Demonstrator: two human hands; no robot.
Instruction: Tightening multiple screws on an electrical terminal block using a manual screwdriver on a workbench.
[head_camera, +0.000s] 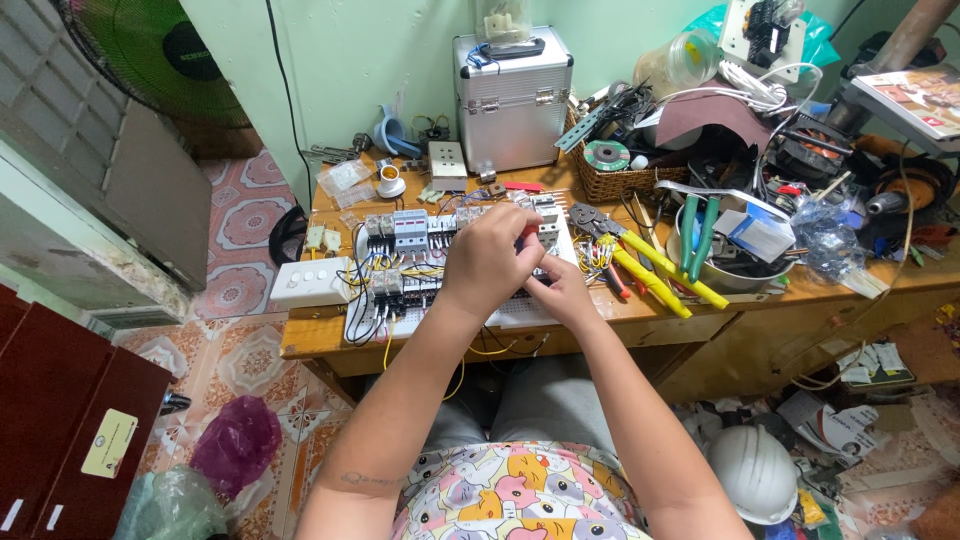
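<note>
A white wiring board (365, 320) lies on the wooden workbench (300, 345), fitted with grey circuit breakers (410, 232), black terminal blocks and yellow, blue and black wires. My left hand (490, 255) is over the board's right half, fingers closed around a tool with a red handle tip (528, 230); most of the tool is hidden. My right hand (562, 290) sits just below and to the right, fingertips pinched on something small at the board, hidden by the fingers.
A yellow-handled crimping tool (650, 268) lies right of the board. A metal bowl (740, 278) holds green-handled tools. Behind stand a silver case (512, 100) and a wicker basket (615, 180). A white switch box (312, 282) sits left. A white helmet (755, 470) lies on the floor.
</note>
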